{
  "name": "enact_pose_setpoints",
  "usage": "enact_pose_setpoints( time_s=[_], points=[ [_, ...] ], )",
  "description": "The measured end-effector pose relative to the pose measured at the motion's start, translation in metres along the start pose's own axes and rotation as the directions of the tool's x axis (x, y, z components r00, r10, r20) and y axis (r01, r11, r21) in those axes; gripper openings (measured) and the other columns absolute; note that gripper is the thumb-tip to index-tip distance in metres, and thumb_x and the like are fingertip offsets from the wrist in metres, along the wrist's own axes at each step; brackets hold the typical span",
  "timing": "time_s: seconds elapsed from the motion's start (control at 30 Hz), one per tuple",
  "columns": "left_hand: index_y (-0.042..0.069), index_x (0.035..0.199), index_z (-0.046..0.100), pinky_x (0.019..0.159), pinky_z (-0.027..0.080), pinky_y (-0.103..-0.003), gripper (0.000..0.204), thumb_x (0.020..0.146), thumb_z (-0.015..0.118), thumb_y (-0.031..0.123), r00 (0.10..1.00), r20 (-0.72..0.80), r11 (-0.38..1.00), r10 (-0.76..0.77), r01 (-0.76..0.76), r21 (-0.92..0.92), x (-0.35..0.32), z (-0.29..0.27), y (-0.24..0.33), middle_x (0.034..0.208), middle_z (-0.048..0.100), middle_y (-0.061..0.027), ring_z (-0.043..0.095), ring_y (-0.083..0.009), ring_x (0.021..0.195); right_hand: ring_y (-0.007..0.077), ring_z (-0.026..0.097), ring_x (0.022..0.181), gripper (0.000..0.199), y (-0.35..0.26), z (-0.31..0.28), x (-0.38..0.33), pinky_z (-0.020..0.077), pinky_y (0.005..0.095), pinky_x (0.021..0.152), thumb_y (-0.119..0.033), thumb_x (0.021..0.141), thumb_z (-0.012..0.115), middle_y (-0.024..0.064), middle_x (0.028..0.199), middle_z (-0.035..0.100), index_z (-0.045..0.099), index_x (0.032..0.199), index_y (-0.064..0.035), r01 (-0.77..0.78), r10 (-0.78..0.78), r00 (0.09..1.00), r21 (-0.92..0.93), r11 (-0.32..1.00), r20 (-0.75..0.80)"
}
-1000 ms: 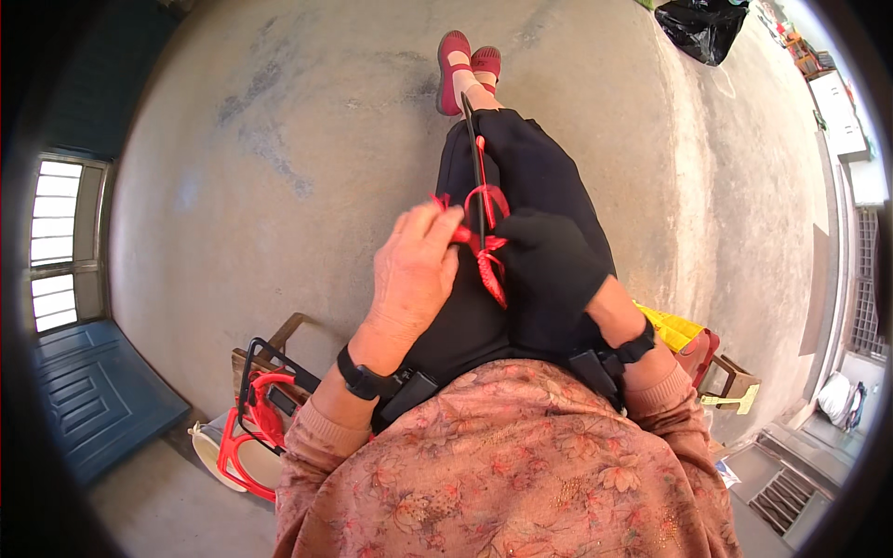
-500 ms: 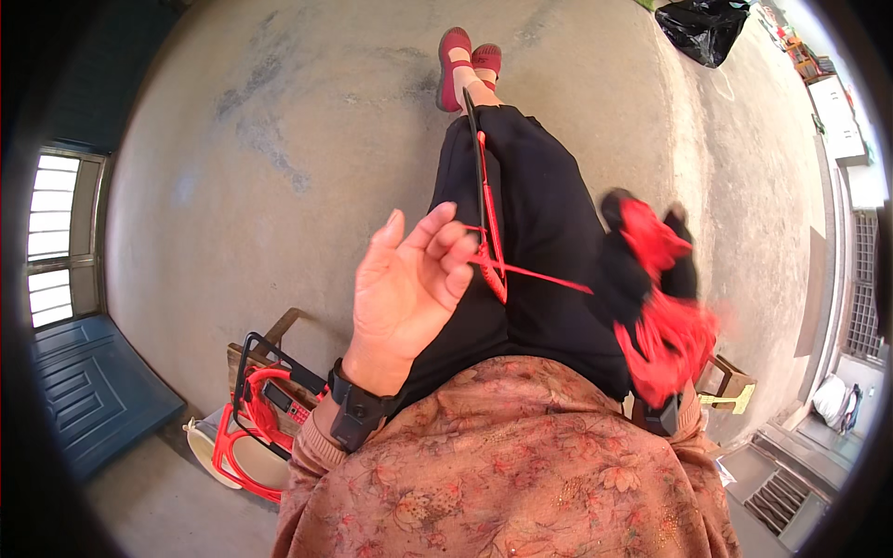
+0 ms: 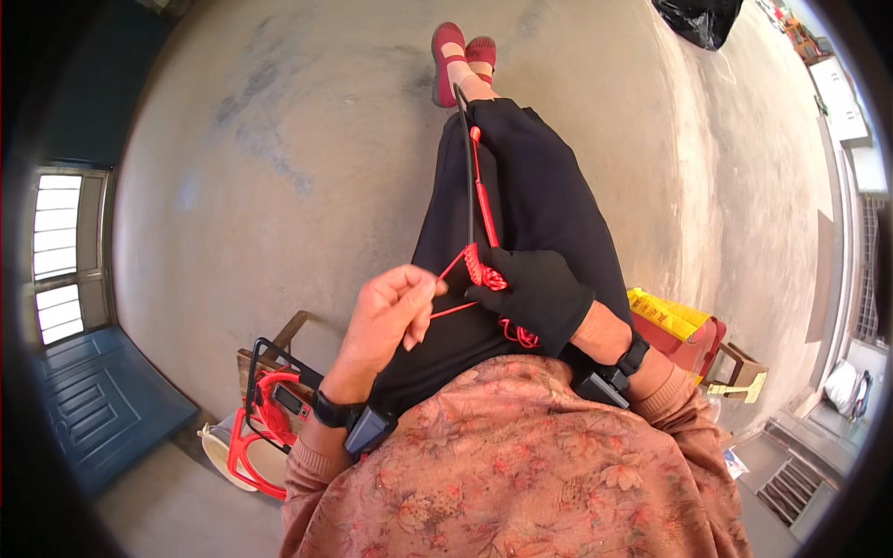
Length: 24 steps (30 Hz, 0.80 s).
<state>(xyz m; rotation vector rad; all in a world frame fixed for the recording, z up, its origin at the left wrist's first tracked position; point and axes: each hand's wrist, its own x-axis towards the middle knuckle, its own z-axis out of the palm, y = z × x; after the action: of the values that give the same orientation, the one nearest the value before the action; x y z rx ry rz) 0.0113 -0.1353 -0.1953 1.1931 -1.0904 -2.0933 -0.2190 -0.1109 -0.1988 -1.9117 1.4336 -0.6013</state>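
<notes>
A thin black frame (image 3: 469, 177) partly wound in red cord lies along my dark trousers. Closely packed turns of red cord (image 3: 480, 269) cover its near end. My right hand (image 3: 544, 293), in a black glove, closes around this wound end; a looped hank of red cord (image 3: 519, 333) hangs below the glove. Just to the left, my bare left hand (image 3: 395, 302) is closed in a pinch on the cord. Two taut strands run between the left hand and the wound end. The glove hides part of the frame's near end.
At my left, a red and black frame (image 3: 244, 446) stands on a stool beside a small phone-like device (image 3: 290, 400). A red container (image 3: 712, 337) with a yellow bag (image 3: 665, 312) is at my right, near a wooden stool (image 3: 739, 374). A black bag (image 3: 702, 20) lies far right.
My right hand, blurred with a bundle of red cord at the right, has come to the wound end and grips it. My left hand has gone from spread fingers to a pinch, slightly lower.
</notes>
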Motion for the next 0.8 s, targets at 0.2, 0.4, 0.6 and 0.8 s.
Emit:
enact_pose_setpoints(
  time_s=[0.2,0.4,0.6,0.8],
  points=[
    [-0.002,0.106,0.062,0.040,0.031,-0.016,0.027,0.100,0.054,0.023,0.989,0.018,0.970,-0.149,0.150,-0.189,0.054,0.023,0.015,0.065,0.049,0.0031,0.039,-0.0010,0.047,0.0308,0.065,0.071,0.046,0.011,0.007,-0.002,0.0517,0.0377,0.061,-0.024,0.084,0.068,0.0119,0.085,0.066,0.053,0.125,-0.0093,0.114,-0.114,0.993,-0.027,0.993,-0.018],
    [0.000,0.103,0.063,0.039,0.027,-0.015,0.024,0.098,0.058,0.023,0.962,0.135,0.883,-0.237,0.271,-0.382,0.049,0.025,0.005,0.062,0.041,0.0061,0.034,-0.0001,0.046,0.0292,0.065,0.067,0.039,0.013,0.012,-0.006,0.0500,0.0376,0.056,-0.022,0.087,0.064,0.0110,0.080,0.065,0.056,0.122,-0.0069,0.133,-0.141,0.985,-0.074,0.988,-0.103],
    [0.001,0.102,0.062,0.038,0.026,-0.015,0.025,0.098,0.057,0.026,0.971,0.114,0.892,-0.210,0.238,-0.385,0.042,0.029,0.001,0.060,0.038,0.0075,0.032,0.0001,0.046,0.0288,0.065,0.068,0.041,0.019,0.011,-0.009,0.0507,0.0383,0.059,-0.023,0.086,0.065,0.0107,0.078,0.065,0.056,0.122,-0.0065,0.070,-0.062,0.996,-0.143,0.987,0.062],
    [0.003,0.093,0.060,0.038,0.021,-0.017,0.022,0.099,0.057,0.023,0.990,-0.058,0.960,-0.125,0.105,-0.261,0.011,0.024,-0.001,0.057,0.035,0.0091,0.028,0.0008,0.045,0.0272,0.067,0.071,0.031,0.012,-0.005,-0.011,0.0524,0.0360,0.065,-0.023,0.089,0.064,0.0142,0.082,0.067,0.061,0.114,-0.0047,0.041,-0.039,0.999,0.045,0.998,-0.029]
  ],
)
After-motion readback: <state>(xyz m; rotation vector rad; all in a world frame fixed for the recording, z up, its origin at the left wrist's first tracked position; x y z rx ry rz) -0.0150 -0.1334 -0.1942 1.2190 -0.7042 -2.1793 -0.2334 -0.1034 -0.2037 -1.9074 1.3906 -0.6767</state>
